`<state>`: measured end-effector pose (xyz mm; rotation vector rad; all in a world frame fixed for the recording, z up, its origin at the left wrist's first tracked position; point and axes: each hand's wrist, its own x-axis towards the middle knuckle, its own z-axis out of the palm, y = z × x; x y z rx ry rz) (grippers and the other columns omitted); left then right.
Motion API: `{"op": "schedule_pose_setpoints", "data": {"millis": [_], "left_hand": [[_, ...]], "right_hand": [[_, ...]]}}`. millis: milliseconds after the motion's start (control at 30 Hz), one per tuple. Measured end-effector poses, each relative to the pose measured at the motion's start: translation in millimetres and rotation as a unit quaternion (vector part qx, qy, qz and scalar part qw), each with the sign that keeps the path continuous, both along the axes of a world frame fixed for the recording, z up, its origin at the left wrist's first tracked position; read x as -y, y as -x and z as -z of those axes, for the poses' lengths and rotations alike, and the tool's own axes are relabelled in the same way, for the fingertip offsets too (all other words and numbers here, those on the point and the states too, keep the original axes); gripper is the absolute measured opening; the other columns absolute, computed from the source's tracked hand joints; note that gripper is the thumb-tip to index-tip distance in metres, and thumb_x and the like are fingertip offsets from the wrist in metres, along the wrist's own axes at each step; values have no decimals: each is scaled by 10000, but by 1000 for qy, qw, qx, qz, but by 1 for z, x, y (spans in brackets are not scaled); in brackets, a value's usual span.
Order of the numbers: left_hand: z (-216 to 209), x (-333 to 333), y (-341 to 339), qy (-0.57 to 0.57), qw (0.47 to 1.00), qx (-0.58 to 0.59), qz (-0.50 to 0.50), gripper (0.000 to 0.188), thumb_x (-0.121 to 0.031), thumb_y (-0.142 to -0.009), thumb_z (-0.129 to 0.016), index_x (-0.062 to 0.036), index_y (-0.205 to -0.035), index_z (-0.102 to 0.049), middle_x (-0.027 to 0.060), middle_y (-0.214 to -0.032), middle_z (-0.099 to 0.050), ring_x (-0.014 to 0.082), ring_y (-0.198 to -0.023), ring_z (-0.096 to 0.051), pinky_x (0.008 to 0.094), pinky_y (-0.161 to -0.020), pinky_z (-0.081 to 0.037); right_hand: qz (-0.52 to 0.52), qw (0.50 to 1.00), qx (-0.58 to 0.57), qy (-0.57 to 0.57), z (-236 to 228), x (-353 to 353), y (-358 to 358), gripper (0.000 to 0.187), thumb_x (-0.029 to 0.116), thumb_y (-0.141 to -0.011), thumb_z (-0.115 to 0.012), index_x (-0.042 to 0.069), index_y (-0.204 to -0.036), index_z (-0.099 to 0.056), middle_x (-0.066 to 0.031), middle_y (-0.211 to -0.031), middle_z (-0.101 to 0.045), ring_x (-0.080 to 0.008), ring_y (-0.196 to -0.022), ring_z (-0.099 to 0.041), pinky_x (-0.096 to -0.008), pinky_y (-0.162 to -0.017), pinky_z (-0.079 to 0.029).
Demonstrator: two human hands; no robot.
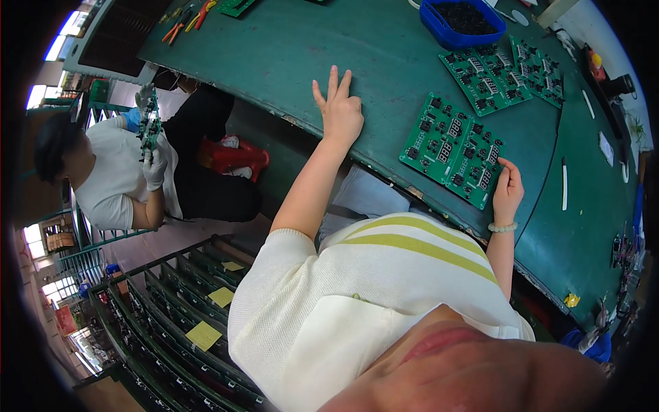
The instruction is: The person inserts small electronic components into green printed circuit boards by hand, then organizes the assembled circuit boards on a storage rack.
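A green circuit board (434, 168) with several digit displays and black components lies flat on the green work table (274, 62), near its front edge. My right hand (509, 189), a beaded bracelet at its wrist, has its fingers bent together on the board's right edge. Away to the left of that board, my left hand (340, 113) is over the table top with several fingers stretched out and spread. Nothing is in it. Behind the nearest board are more circuit boards (484, 81), partly overlapping, with another board (539, 72) to their right.
A blue bin (439, 31) of small black parts stands at the back. Pliers (180, 27) lie at the far left. White strips (564, 182) are scattered on the right. A seated co-worker (117, 158) with gloved hands holds a board. Slotted racks (171, 288) stand behind me.
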<state>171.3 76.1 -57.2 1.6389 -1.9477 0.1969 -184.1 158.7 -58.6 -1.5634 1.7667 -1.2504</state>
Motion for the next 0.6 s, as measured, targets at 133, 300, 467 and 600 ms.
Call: {"op": "schedule_pose_setpoints", "data": {"millis": [133, 300, 467, 600], "left_hand": [[2, 2, 0, 2, 1000, -6, -5, 147, -12, -632, -570, -32, -488, -548, 180, -1260, -485, 343, -1296, -283, 579, -1052, -40], [1, 1, 0, -8, 1000, -6, 0, 147, -14, -632, -572, -30, -488, -546, 189, -1271, -474, 347, -1294, -283, 577, -1053, -31], [2, 2, 0, 48, 999, -11, 7, 159, -13, -623, -569, -53, -476, -526, 134, -1088, -571, 331, -1249, -360, 582, -1050, -23], [-2, -10, 0, 88, 994, -9, 57, 173, -9, -612, -552, -86, -464, -506, 49, -637, -560, 323, -1118, -509, 611, -1033, -6]], "right_hand": [[-2, 1000, 5, 3, 0, 1, 1, 196, 72, -907, -445, 42, -1008, -611, 57, -643, -464, -16, -545, -337, -190, -482, -280], [1, 1000, 9, 0, 0, 2, 0, 199, 72, -907, -442, 41, -1008, -610, 59, -640, -461, -13, -545, -335, -191, -478, -276], [0, 1000, 4, 7, 0, 2, 0, 197, 76, -906, -446, 43, -1008, -611, 61, -626, -452, -14, -535, -329, -193, -470, -271], [6, 1000, 2, 12, 0, 2, 1, 198, 80, -905, -446, 44, -1007, -613, 62, -619, -448, -16, -528, -326, -194, -467, -271]]}}
